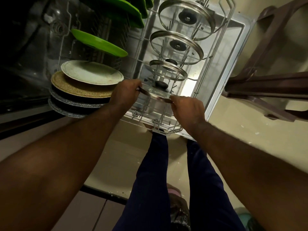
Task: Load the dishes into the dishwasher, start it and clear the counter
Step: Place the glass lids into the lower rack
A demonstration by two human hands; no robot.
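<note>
Glass lid point(155, 94) w/ steel rim and black knob, held tilted over the near end of the pulled-out dishwasher rack point(230, 17). Left hand point(125, 92) grips the lid's left rim, fingers curled over the edge and pressed together; right hand point(187, 109) grips the right rim, fingers likewise closed around it. Whether the lid already rests on the tines cannot be told.

Rack contents, right row, near to far: small glass lid point(168, 70), medium glass lid point(176, 47), large glass lid point(186, 15), all standing tilted between wire tines, each w/ metal rim and dark knob. Left row, near to far: two dark plates w/ speckled grey rims point(70, 105), a tan cork-textured plate point(80, 89), a white plate point(91, 74), then green plates point(98, 43), more green ones at the top edge. All stand on edge, leaning.

Rack sits above the open dishwasher door point(233, 52). Below: person's legs in dark blue trousers point(150, 180) on a beige floor point(120, 147). Brown plastic chair point(266, 47) stands right of the door.
</note>
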